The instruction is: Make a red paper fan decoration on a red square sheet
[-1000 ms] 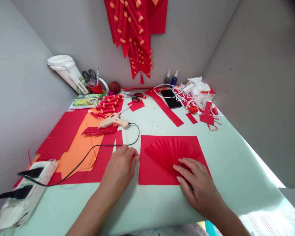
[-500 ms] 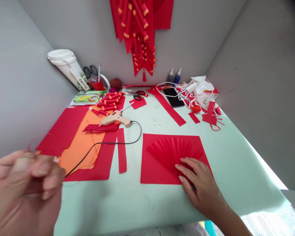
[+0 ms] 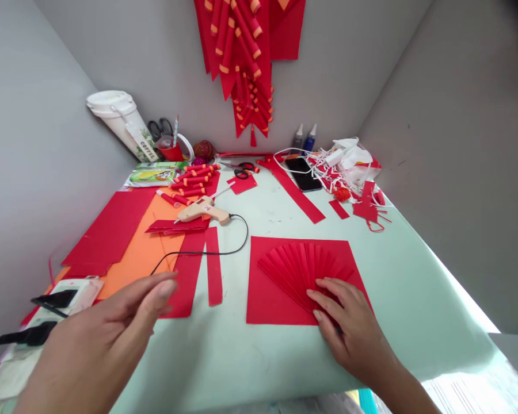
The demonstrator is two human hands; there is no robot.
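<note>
Pleated red fan (image 3: 296, 264) is spread on a red sheet (image 3: 265, 307), near, right of centre | fan is pressed by the right hand's (image 3: 356, 328) fingertips, not gripped | left hand (image 3: 90, 353) is raised, near left; fingers blurred, pinch cannot be told | paper judged light, springy, easily creased; best held at gathered near point

The right hand (image 3: 351, 322) hides the lower tip of the pleated red fan (image 3: 296, 267). Left of the fan, the left hand (image 3: 95, 339) has blurred fingertips, covers part of the black cord (image 3: 220, 253) and is cut off below. Beyond the fan, the top edge crops the hanging decoration (image 3: 246, 57), white strips (image 3: 328, 164) partly cover the phone (image 3: 303, 179), and the packet's (image 3: 153, 177) small print is unreadable.
</note>
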